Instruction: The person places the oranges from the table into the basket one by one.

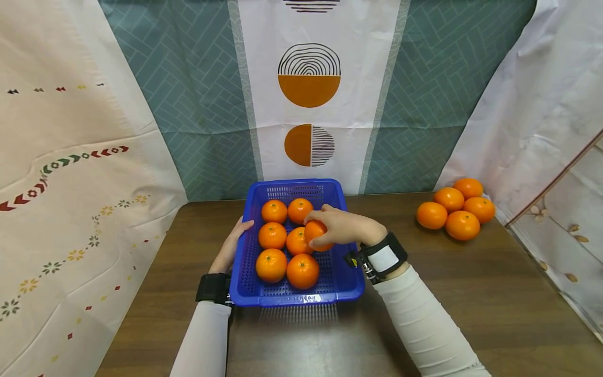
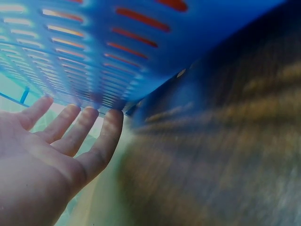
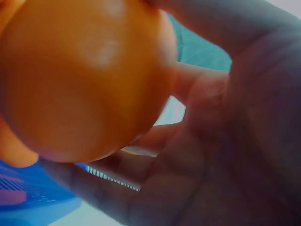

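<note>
A blue plastic basket (image 1: pixel 298 300) with slotted walls stands on the table and holds several oranges (image 1: pixel 272 235). My right hand (image 1: pixel 346 226) reaches over its right side and grips an orange (image 1: pixel 314 231) inside the basket, beside the other fruit. In the right wrist view, the fingers and thumb curve round this orange (image 3: pixel 89 80). At the basket's left side is my left hand (image 1: pixel 232 246). Its fingers (image 2: pixel 106 136) lie loosely extended against the slotted outer wall (image 2: pixel 84 61) in the left wrist view.
A group of several more oranges (image 1: pixel 462 225) sits at the table's back right. The brown wooden table (image 1: pixel 424 283) ends at the back against a patterned cloth (image 1: pixel 207 104). Pale cloths hang at the left (image 1: pixel 70 157) and right (image 1: pixel 542 104).
</note>
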Demonstrator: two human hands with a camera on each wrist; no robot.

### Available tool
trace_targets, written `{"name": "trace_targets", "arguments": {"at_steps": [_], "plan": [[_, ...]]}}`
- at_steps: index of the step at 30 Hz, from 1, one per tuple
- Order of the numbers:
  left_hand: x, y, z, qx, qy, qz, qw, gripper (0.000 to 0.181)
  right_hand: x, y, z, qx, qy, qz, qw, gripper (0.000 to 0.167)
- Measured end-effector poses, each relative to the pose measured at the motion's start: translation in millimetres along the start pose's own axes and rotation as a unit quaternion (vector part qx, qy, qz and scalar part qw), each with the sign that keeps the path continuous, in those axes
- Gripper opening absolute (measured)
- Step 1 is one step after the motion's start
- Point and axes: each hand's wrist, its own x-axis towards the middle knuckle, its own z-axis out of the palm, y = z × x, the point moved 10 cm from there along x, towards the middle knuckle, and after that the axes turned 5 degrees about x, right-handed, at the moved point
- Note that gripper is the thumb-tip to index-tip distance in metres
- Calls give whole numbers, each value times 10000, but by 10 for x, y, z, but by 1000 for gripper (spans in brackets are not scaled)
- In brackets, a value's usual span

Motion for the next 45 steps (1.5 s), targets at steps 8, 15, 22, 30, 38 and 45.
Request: {"name": "trace_targets", "arguments": {"at_steps": [8, 15, 22, 30, 38, 45], "plan": [[-43, 34, 24, -33, -3, -36, 10000, 63, 39, 72, 149, -351, -379, 466, 9976, 49], [-74, 107, 55, 11, -64, -11, 10000, 64, 96, 158, 292, -440, -532, 936, 9932, 60], [-4, 45, -5, 20, -2, 35, 10000, 62, 128, 187, 390, -678, -699, 1257, 9873, 80], [2, 11, -16, 27, 23, -20, 10000, 63, 170, 161, 488, -939, -709, 1231, 9854, 82], [-53, 125, 72, -82, -23, -6, 10000, 64, 159, 157, 545, -1017, -798, 1342, 9825, 103], [-38, 97, 53, -36, -30, 31, 10000, 65, 162, 153, 552, -1002, -753, 1268, 9840, 99]]}}
